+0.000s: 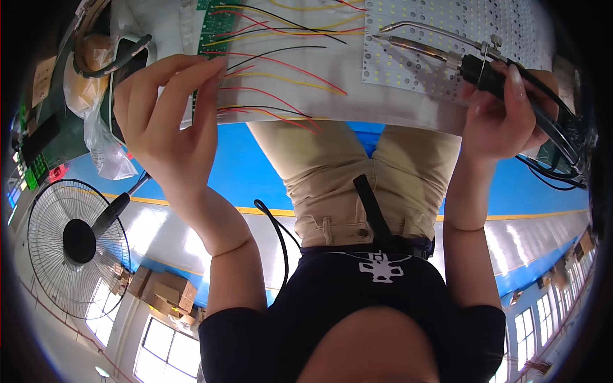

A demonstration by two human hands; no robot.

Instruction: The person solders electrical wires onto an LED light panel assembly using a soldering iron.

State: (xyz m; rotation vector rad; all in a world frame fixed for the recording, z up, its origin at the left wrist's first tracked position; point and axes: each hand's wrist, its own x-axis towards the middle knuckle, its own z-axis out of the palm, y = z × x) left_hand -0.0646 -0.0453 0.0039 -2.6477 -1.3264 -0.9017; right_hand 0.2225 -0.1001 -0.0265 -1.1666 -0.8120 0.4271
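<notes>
My left hand (167, 118) pinches the near edge of a green circuit board (212, 25) on the white bench top (332, 96). Red, yellow and black wires (281, 76) fan out from that board across the bench. My right hand (504, 118) grips the black handle of a soldering iron (440, 56). Its metal tip points left over a white LED panel (447, 25) with rows of small dots. A thin wire feed tube runs alongside the iron's tip.
A clear plastic bag (102, 121) and a tape roll (89, 38) lie left of the board. Black cables (555, 166) hang at the right. Below are a blue floor (236, 172), a standing fan (76, 249) and cardboard boxes (167, 290).
</notes>
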